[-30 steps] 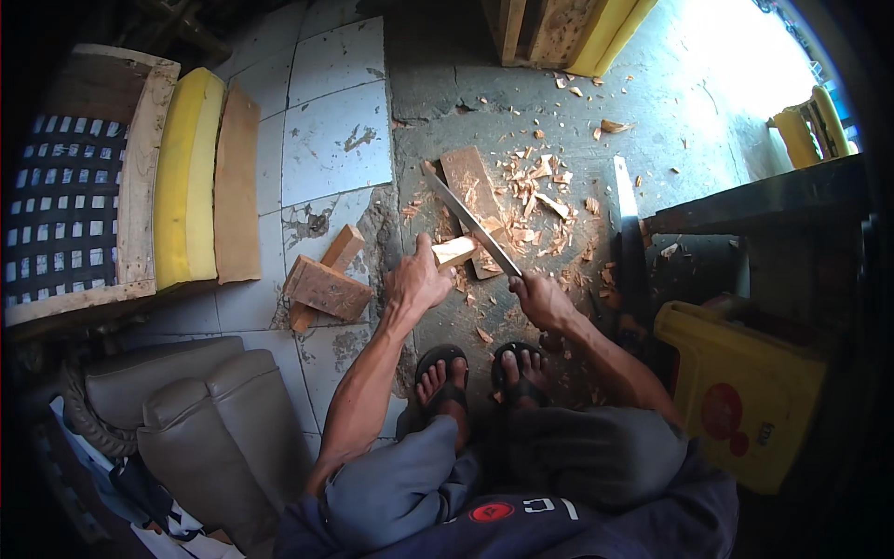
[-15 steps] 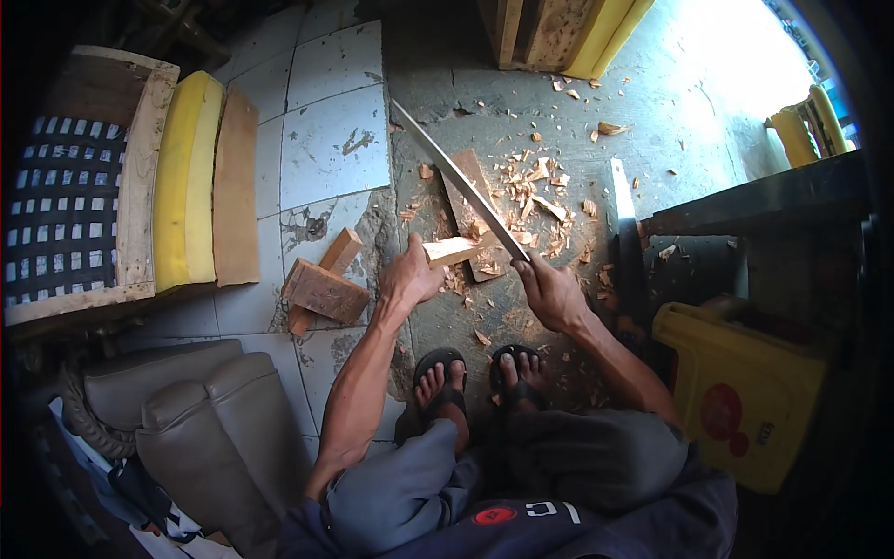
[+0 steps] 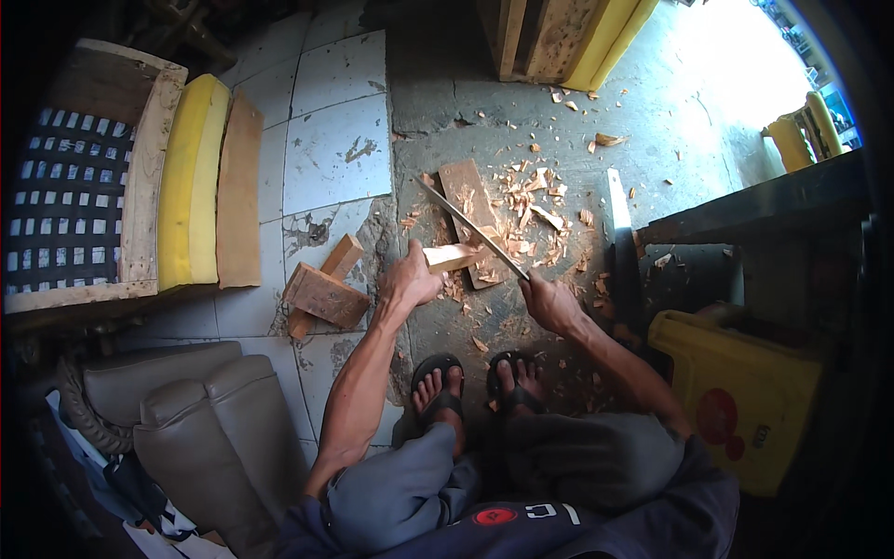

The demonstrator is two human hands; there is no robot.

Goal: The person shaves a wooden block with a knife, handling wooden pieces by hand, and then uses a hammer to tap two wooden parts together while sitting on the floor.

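My left hand [image 3: 411, 277] is closed around the near end of a pale block of wood [image 3: 451, 257], whose far end is freshly chipped. That end rests on or just over a flat wooden board [image 3: 463, 184] lying on the floor. In my right hand [image 3: 551, 305] is the handle of a machete [image 3: 472, 225], its grip mostly hidden by my fingers. The long blade slants up and to the left, across the board and near the block's chipped end; whether it touches the wood I cannot tell.
Wood chips [image 3: 535, 200] litter the concrete around the board. Two stacked wood offcuts [image 3: 328, 293] lie on cracked tiles to the left. On the right are a long saw-like blade [image 3: 621, 210], a dark bench [image 3: 754, 200] and a yellow container [image 3: 736, 401]. Brown cushions [image 3: 223, 429] sit lower left.
The machete's tip has come down and nearer, so the blade looks shorter and lies lower over the board. My left hand and the block have stayed nearly in place.
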